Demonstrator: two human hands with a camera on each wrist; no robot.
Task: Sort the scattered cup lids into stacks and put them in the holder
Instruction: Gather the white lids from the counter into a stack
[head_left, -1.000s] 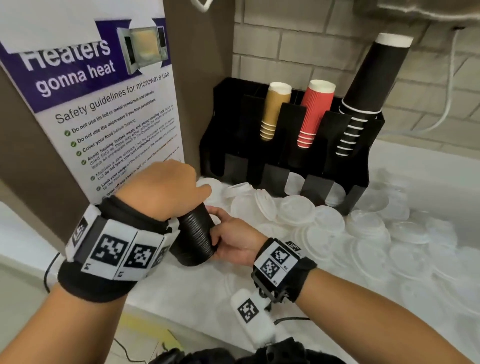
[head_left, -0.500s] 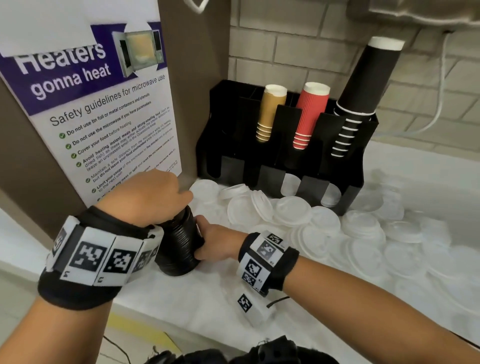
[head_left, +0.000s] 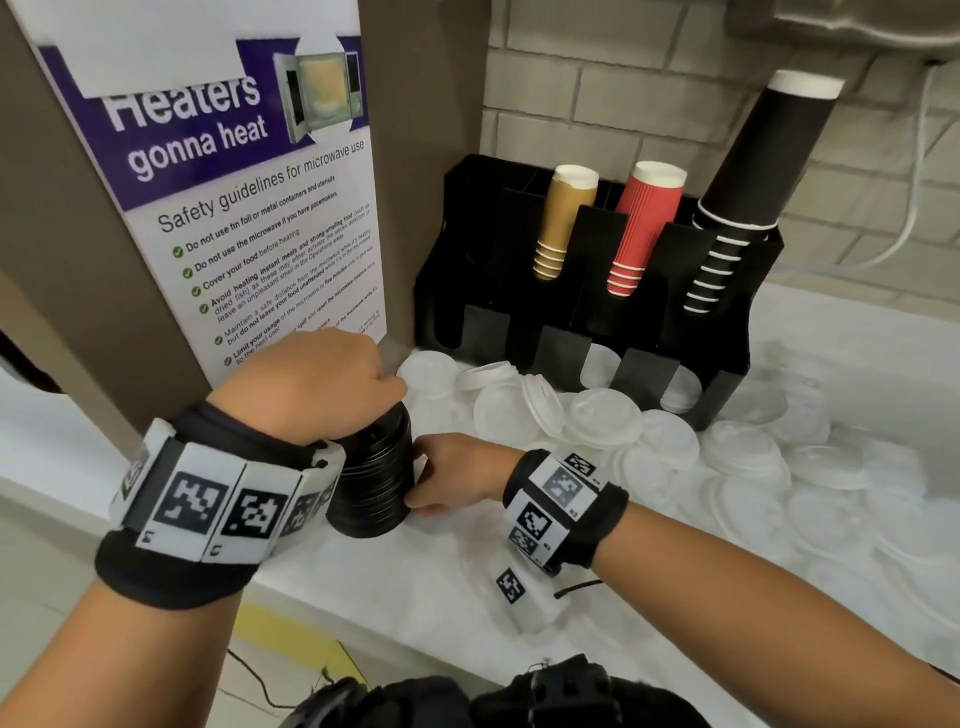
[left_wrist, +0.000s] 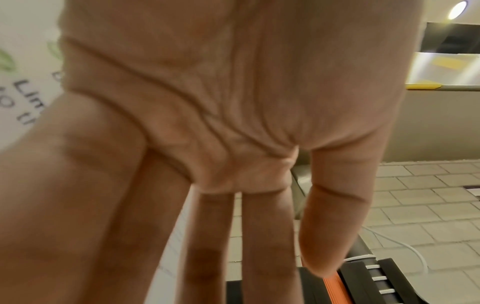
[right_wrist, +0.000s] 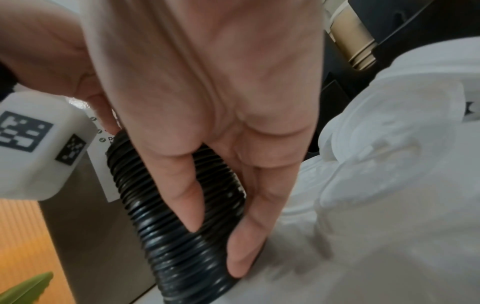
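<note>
Black lid stack (head_left: 374, 483) on the bench (head_left: 415, 566), right grip (head_left: 457, 473) curled round its side, left grip (head_left: 311, 384) straight-fingered over its top, white lids (head_left: 675, 452) beyond the right grip

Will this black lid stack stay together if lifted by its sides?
Probably flexible: the stack of black lids shows many separate rims, so it may bend or split. Taller than wide, it could tip; the left hand and right hand brace it.
</note>
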